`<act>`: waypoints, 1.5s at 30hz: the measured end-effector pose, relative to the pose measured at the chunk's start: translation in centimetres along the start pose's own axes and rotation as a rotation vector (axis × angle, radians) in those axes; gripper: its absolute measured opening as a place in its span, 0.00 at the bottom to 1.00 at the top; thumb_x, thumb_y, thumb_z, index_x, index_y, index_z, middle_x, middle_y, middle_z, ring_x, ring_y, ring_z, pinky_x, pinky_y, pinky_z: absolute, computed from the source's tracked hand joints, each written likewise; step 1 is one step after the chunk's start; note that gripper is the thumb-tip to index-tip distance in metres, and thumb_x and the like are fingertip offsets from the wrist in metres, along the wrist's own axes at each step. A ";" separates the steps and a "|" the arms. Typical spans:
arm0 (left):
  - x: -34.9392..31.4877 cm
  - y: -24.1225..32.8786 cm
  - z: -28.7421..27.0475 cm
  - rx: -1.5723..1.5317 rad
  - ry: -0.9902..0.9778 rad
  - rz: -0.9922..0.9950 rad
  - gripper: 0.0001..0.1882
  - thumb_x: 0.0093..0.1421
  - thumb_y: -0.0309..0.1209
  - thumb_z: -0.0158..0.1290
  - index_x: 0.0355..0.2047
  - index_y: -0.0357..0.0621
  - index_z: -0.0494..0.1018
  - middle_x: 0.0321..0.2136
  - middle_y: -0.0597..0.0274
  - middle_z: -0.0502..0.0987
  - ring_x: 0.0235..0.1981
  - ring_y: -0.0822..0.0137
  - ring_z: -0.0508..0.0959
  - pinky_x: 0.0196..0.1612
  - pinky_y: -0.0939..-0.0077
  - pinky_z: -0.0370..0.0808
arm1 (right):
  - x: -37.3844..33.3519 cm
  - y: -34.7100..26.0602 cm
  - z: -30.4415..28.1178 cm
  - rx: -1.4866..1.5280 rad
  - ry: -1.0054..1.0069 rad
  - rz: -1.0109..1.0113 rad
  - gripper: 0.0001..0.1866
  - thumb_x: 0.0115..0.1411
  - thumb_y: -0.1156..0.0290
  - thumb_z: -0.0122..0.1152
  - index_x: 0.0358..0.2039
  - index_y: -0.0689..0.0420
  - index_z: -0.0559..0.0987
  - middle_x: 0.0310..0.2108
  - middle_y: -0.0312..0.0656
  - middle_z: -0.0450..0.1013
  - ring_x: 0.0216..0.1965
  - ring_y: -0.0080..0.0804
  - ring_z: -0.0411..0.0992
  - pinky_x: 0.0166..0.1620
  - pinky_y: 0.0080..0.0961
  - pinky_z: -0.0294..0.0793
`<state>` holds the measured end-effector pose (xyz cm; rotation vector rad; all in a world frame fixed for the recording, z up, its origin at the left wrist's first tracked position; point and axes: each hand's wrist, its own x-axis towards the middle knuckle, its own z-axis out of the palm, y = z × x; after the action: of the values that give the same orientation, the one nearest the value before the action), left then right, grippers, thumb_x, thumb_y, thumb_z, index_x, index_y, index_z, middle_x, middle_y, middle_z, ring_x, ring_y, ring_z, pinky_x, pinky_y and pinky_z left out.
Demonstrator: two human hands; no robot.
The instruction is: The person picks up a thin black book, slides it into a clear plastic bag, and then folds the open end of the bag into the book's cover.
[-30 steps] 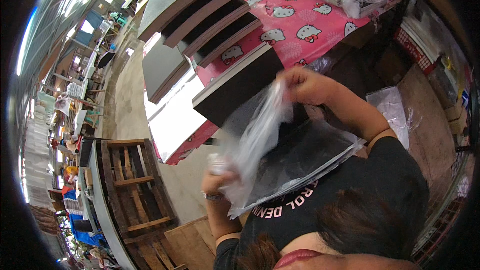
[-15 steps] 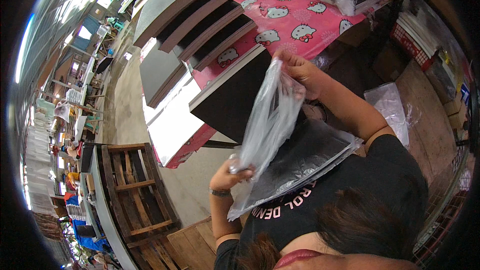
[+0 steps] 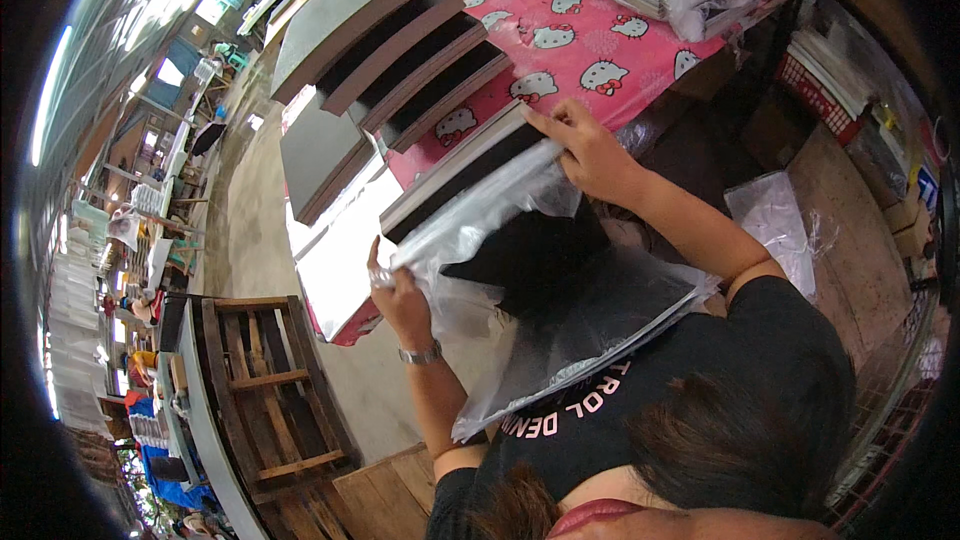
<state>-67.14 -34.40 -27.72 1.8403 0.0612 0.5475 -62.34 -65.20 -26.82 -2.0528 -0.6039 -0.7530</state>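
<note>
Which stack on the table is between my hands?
The black-topped front stack, lying between your left hand and right hand, partly under clear plastic; the others sit farther back.

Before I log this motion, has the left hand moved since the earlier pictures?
Yes: the left hand has moved left and forward, closer to the pink table cover.

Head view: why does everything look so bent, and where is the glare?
In the head view, the fisheye lens bends straight edges, as on the grey boards, and the corners go black; also in the head view, the white surface is nearly washed out, while pale reflections streak the clear plastic bag between the hands.
</note>
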 end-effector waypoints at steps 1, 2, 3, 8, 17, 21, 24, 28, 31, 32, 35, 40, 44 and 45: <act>-1.0 -0.1 -0.7 0.019 -0.008 0.022 0.22 0.56 0.17 0.40 0.53 0.37 0.67 0.16 0.76 0.61 0.16 0.83 0.58 0.17 0.86 0.54 | -0.7 -0.7 -0.8 0.019 0.004 -0.009 0.26 0.46 0.87 0.48 0.48 0.61 0.73 0.36 0.49 0.63 0.39 0.44 0.67 0.43 0.32 0.69; -2.0 0.1 -1.2 0.039 -0.016 0.044 0.22 0.56 0.17 0.40 0.52 0.37 0.68 0.16 0.76 0.61 0.16 0.83 0.58 0.18 0.86 0.54 | -1.1 -1.4 -1.7 0.037 0.008 -0.017 0.25 0.45 0.87 0.48 0.46 0.61 0.74 0.36 0.49 0.63 0.40 0.44 0.67 0.43 0.31 0.69; -3.4 1.7 -1.3 0.219 0.063 0.120 0.20 0.54 0.15 0.40 0.45 0.35 0.73 0.15 0.75 0.62 0.15 0.81 0.60 0.18 0.84 0.56 | -1.2 -2.0 -2.8 0.121 0.000 -0.009 0.17 0.47 0.85 0.52 0.40 0.63 0.77 0.35 0.45 0.67 0.38 0.37 0.70 0.41 0.27 0.69; -3.7 4.9 -7.4 -0.072 -0.292 -0.288 0.13 0.48 0.21 0.51 0.36 0.36 0.75 0.18 0.68 0.71 0.18 0.77 0.68 0.21 0.81 0.65 | -1.3 -2.4 -7.0 0.849 -0.512 0.646 0.10 0.52 0.77 0.60 0.36 0.63 0.77 0.32 0.36 0.74 0.31 0.22 0.72 0.37 0.19 0.70; -5.8 -14.7 -3.2 -0.371 -0.550 -1.016 0.11 0.47 0.26 0.55 0.33 0.38 0.74 0.22 0.66 0.72 0.22 0.75 0.69 0.23 0.82 0.66 | -13.8 11.9 0.4 1.113 -0.772 1.179 0.14 0.51 0.72 0.62 0.40 0.60 0.76 0.29 0.38 0.76 0.31 0.26 0.74 0.35 0.21 0.72; -9.0 -22.3 -2.0 -0.186 -0.552 -1.115 0.13 0.48 0.25 0.56 0.36 0.38 0.74 0.24 0.66 0.72 0.22 0.75 0.69 0.24 0.81 0.66 | -19.9 16.2 3.2 1.024 -0.750 1.374 0.11 0.51 0.72 0.60 0.36 0.57 0.77 0.28 0.38 0.73 0.30 0.29 0.72 0.32 0.28 0.69; -11.4 -25.5 -3.0 0.018 -0.565 -1.160 0.14 0.48 0.25 0.56 0.38 0.38 0.74 0.25 0.65 0.73 0.22 0.74 0.69 0.24 0.81 0.66 | -19.8 16.7 3.8 0.639 -0.999 0.906 0.11 0.51 0.71 0.59 0.37 0.56 0.77 0.29 0.40 0.71 0.31 0.32 0.70 0.32 0.33 0.70; -11.9 -26.3 -5.8 0.213 -0.550 -1.102 0.16 0.49 0.25 0.56 0.40 0.37 0.73 0.27 0.65 0.73 0.22 0.74 0.68 0.24 0.80 0.66 | -14.8 18.1 3.4 0.247 -1.314 0.468 0.15 0.53 0.67 0.61 0.39 0.59 0.77 0.33 0.40 0.74 0.32 0.28 0.71 0.36 0.29 0.71; -5.7 -19.8 -6.4 0.113 -0.539 -0.826 0.17 0.49 0.25 0.56 0.42 0.37 0.73 0.29 0.64 0.74 0.22 0.74 0.68 0.25 0.80 0.66 | -7.5 13.6 0.1 0.658 -1.028 0.711 0.16 0.58 0.61 0.60 0.38 0.63 0.76 0.29 0.37 0.73 0.30 0.24 0.69 0.36 0.24 0.70; -4.0 -15.4 -6.9 -0.002 -0.548 -0.726 0.17 0.49 0.25 0.56 0.42 0.37 0.73 0.29 0.64 0.74 0.23 0.74 0.68 0.25 0.80 0.66 | -4.5 10.5 -0.8 0.836 -0.941 0.696 0.16 0.59 0.61 0.58 0.37 0.63 0.76 0.29 0.37 0.72 0.31 0.25 0.70 0.38 0.24 0.70; -1.2 -2.4 -5.2 -0.288 -0.714 -0.357 0.17 0.49 0.23 0.55 0.42 0.36 0.72 0.37 0.59 0.72 0.30 0.70 0.69 0.34 0.76 0.67 | 1.1 3.7 -0.9 0.904 -0.903 0.435 0.21 0.57 0.64 0.62 0.47 0.63 0.72 0.35 0.40 0.73 0.39 0.28 0.72 0.46 0.27 0.71; -2.4 5.3 0.5 -0.727 -0.537 0.034 0.19 0.49 0.20 0.54 0.45 0.34 0.71 0.47 0.55 0.69 0.49 0.61 0.68 0.49 0.71 0.66 | 1.6 -6.8 5.1 0.680 -0.602 -0.034 0.35 0.54 0.68 0.64 0.61 0.55 0.60 0.37 0.42 0.74 0.41 0.29 0.73 0.47 0.28 0.70; -2.4 5.5 1.2 -0.920 -0.413 -0.082 0.21 0.49 0.16 0.53 0.47 0.32 0.70 0.53 0.45 0.68 0.56 0.52 0.67 0.58 0.59 0.63 | 2.5 -7.4 4.1 0.677 -0.542 0.130 0.34 0.53 0.72 0.65 0.60 0.54 0.62 0.31 0.38 0.75 0.34 0.25 0.73 0.44 0.25 0.70; -2.6 5.8 1.4 -0.790 -0.325 -0.124 0.20 0.48 0.16 0.55 0.45 0.29 0.71 0.51 0.42 0.70 0.52 0.52 0.71 0.54 0.63 0.69 | 2.8 -6.6 4.1 0.742 -0.478 0.115 0.34 0.53 0.72 0.65 0.59 0.54 0.62 0.30 0.37 0.75 0.33 0.24 0.73 0.43 0.23 0.70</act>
<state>-70.22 -38.42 -23.65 1.1185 -0.2298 0.1359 -63.49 -57.92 -23.15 -1.5330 -0.8633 0.0645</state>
